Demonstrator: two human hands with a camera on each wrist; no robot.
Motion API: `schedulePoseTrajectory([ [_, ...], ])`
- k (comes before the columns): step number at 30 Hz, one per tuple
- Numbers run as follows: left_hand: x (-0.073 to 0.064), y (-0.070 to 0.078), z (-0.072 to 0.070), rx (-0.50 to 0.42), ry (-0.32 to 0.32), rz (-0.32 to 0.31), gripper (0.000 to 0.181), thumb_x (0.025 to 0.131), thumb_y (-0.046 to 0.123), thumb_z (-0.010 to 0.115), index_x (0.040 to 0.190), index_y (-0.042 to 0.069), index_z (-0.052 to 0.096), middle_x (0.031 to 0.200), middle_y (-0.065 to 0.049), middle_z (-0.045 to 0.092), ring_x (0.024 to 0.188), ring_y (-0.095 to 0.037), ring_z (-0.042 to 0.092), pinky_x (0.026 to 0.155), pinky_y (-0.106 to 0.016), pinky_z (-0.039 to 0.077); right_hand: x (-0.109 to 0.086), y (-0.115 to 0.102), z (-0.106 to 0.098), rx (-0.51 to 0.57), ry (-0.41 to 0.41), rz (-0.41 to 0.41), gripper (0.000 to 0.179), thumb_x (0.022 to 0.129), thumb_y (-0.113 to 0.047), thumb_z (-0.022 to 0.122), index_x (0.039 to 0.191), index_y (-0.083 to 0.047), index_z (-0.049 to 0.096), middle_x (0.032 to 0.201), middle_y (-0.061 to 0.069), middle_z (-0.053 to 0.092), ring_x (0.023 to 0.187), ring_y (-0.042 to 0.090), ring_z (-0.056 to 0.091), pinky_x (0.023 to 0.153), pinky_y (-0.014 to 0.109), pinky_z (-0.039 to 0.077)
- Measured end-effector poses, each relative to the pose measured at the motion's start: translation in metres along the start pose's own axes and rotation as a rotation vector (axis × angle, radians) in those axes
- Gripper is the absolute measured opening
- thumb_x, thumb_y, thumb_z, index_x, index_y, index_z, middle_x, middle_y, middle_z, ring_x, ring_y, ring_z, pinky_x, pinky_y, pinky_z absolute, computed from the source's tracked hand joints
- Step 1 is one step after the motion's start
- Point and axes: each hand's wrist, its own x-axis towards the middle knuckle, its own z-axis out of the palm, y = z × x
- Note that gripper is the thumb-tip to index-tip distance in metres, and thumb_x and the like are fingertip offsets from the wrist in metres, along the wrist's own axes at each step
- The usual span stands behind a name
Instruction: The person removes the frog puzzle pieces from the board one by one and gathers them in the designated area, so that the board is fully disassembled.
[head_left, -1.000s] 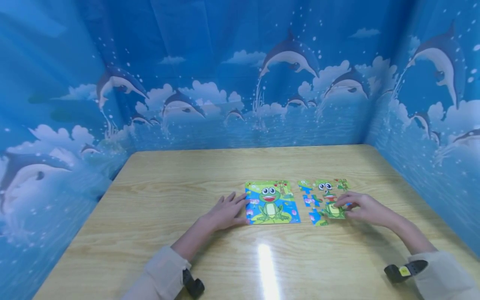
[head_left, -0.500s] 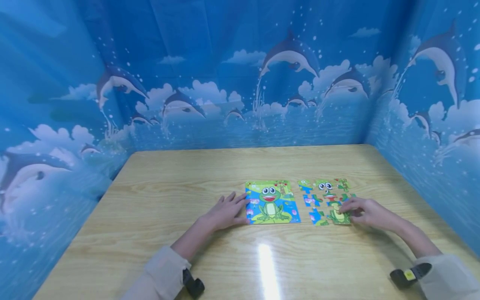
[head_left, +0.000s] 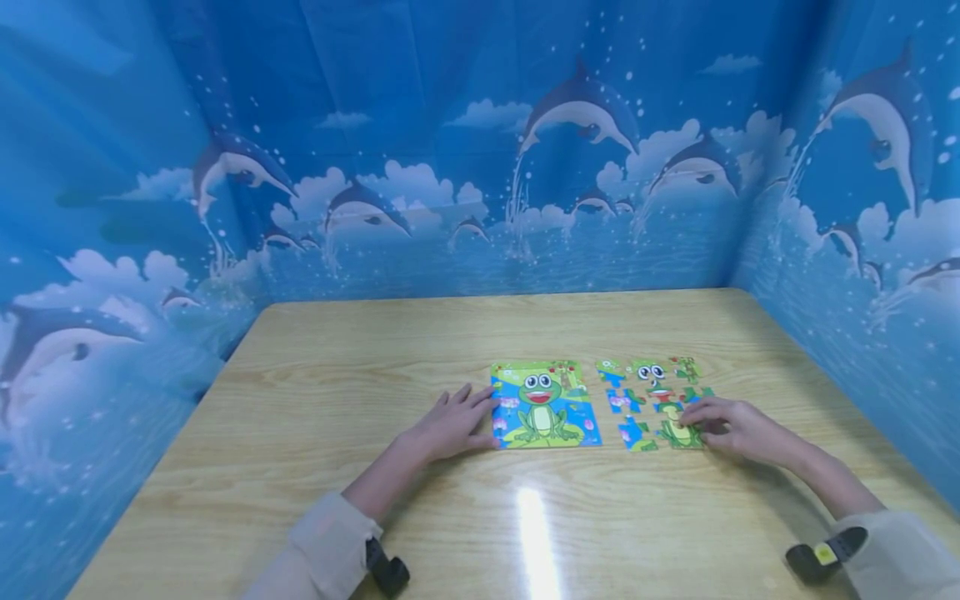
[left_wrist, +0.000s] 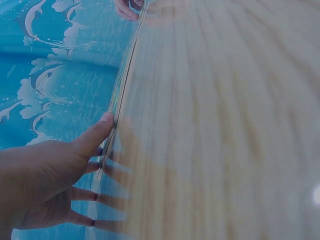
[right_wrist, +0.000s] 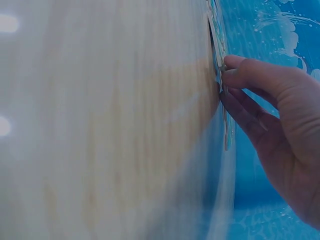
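A square frog picture (head_left: pixel 542 408) lies flat near the middle of the table. My left hand (head_left: pixel 450 423) rests at its left edge, fingers spread, the thumb by the near corner. To the right, several jigsaw pieces make up a matching frog, with gaps between them. The frog's eyes are on a top piece (head_left: pixel 648 372); a blue-green piece (head_left: pixel 636 433) sits at lower left. My right hand (head_left: pixel 738 427) pinches the frog-belly jigsaw piece (head_left: pixel 677 435) at the bottom, covering part of it. In the right wrist view the pieces appear only edge-on beside the fingertips (right_wrist: pixel 231 75).
The wooden table (head_left: pixel 360 350) reaches back to a blue dolphin-print curtain (head_left: pixel 420 167), which also hangs on both sides. A bright light reflection lies on the table in front of the frog picture. Each wrist wears a black strap camera (head_left: pixel 816 560).
My right hand has slid the frog-belly piece slightly toward me and to the right, away from the pieces above, then almost stopped. The left hand and frog picture have stayed put.
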Motion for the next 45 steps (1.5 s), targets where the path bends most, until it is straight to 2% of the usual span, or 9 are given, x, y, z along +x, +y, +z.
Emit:
schedulePoseTrajectory([
  [9,-0.001,0.001,0.000,-0.005,-0.005,0.000,0.072,0.087,0.054,0.051,0.144,0.014,0.031,0.149,-0.008,0.020,0.133,-0.039,0.014,0.104,-0.058,0.011,0.000,0.004,0.004,-0.028,0.020,-0.032,0.033,0.069,0.008,0.072,0.099,-0.005,0.069,0.103,0.011,0.062,0.099,0.013,0.056,0.086,0.005,0.033],
  [20,-0.002,0.001,-0.001,-0.013,0.005,0.005,0.072,0.087,0.053,0.051,0.143,0.013,0.032,0.149,-0.009,0.021,0.133,-0.040,0.015,0.104,-0.058,0.012,0.001,0.004,0.002,-0.047,0.005,0.008,0.032,0.071,0.005,0.072,0.100,-0.007,0.069,0.104,0.011,0.062,0.099,0.015,0.056,0.084,0.007,0.037],
  [29,-0.001,0.001,-0.001,-0.006,0.000,0.007,0.072,0.087,0.053,0.052,0.143,0.012,0.032,0.149,-0.010,0.021,0.133,-0.041,0.016,0.103,-0.059,0.012,0.001,0.002,0.001,-0.056,0.006,0.023,0.032,0.070,0.005,0.073,0.099,-0.008,0.070,0.103,0.009,0.063,0.098,0.017,0.057,0.085,0.006,0.033],
  [35,-0.001,0.002,-0.001,-0.006,-0.006,0.005,0.072,0.087,0.053,0.052,0.143,0.013,0.032,0.149,-0.010,0.021,0.133,-0.040,0.016,0.104,-0.059,0.013,-0.002,-0.004,-0.004,0.021,0.005,0.072,0.032,0.072,0.010,0.068,0.102,-0.002,0.067,0.103,0.014,0.062,0.090,0.013,0.060,0.073,0.023,0.052],
  [37,0.000,0.002,-0.001,-0.006,-0.006,0.005,0.072,0.087,0.053,0.052,0.144,0.013,0.032,0.149,-0.010,0.021,0.133,-0.040,0.016,0.104,-0.058,0.012,-0.002,-0.007,-0.006,0.052,0.012,0.096,0.031,0.075,0.011,0.065,0.103,-0.002,0.066,0.104,0.014,0.062,0.088,0.013,0.061,0.069,0.028,0.053],
  [41,-0.001,0.002,-0.002,-0.011,0.000,0.008,0.072,0.087,0.052,0.053,0.143,0.012,0.032,0.149,-0.010,0.021,0.132,-0.041,0.016,0.104,-0.059,0.012,0.003,-0.016,-0.011,0.061,0.033,0.143,0.026,0.081,0.004,0.064,0.106,-0.005,0.066,0.107,0.013,0.061,0.088,0.015,0.061,0.069,0.028,0.053],
  [45,-0.002,0.002,-0.003,-0.016,0.002,0.005,0.072,0.087,0.052,0.052,0.143,0.013,0.032,0.149,-0.010,0.021,0.133,-0.041,0.015,0.104,-0.059,0.012,0.015,-0.028,-0.013,0.050,0.045,0.157,0.023,0.084,-0.003,0.064,0.107,-0.005,0.066,0.109,0.010,0.061,0.088,0.017,0.060,0.067,0.029,0.052],
])
